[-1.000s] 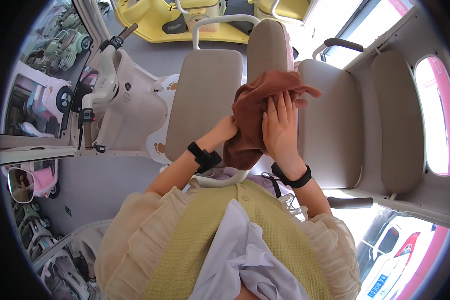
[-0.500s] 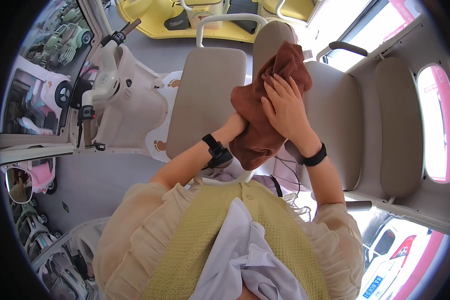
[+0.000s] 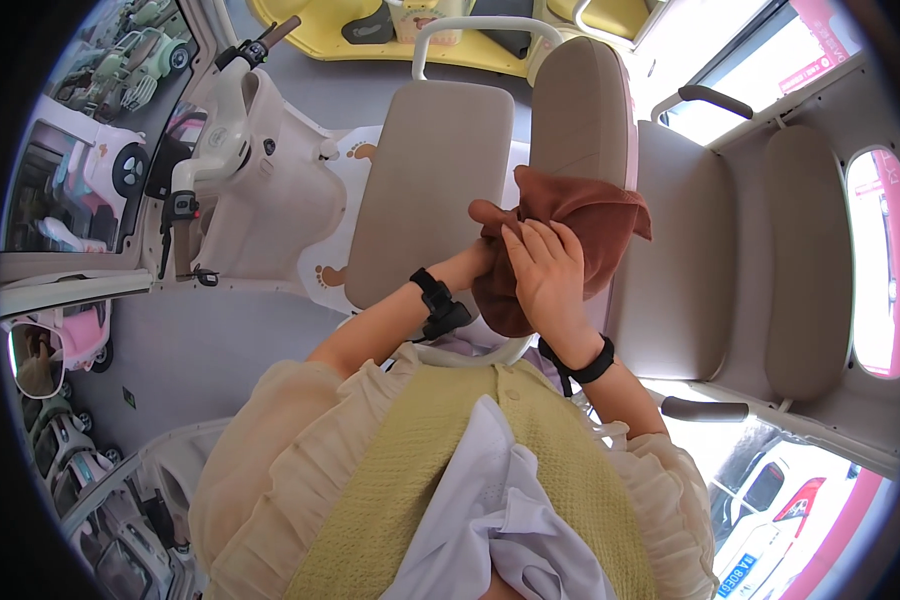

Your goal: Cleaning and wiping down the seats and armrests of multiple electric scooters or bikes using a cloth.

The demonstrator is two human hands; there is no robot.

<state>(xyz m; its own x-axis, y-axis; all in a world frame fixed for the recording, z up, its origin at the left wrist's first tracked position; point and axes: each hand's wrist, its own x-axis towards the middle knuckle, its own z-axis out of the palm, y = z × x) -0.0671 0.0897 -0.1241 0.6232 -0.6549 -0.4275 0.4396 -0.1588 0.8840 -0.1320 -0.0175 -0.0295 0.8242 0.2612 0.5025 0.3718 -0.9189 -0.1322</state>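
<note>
A reddish-brown cloth (image 3: 595, 235) is bunched in front of me, above the gap between the front seat and its backrest. My left hand (image 3: 478, 262) reaches in from the left; the cloth covers its fingers and drapes over it. On top lies my right hand (image 3: 548, 275), its bent fingers pressed together into the folds. Just left of the cloth is the beige front seat cushion (image 3: 435, 190). The padded backrest (image 3: 580, 110) rises directly beyond the cloth, whose far edge reaches its lower part.
Handlebars (image 3: 210, 165) with a windshield stand at the left. A beige rear seat (image 3: 675, 250) and its backrest (image 3: 810, 260) are to the right, with black-padded armrests (image 3: 715, 98). A white metal rail (image 3: 485, 25) bounds the front seat's far side. Beyond it is a yellow vehicle (image 3: 370, 50).
The cloth has been bunched lower and spread to the right, uncovering more of the backrest. My right hand has drawn nearer to me, its fingers more bent. The view has shifted slightly.
</note>
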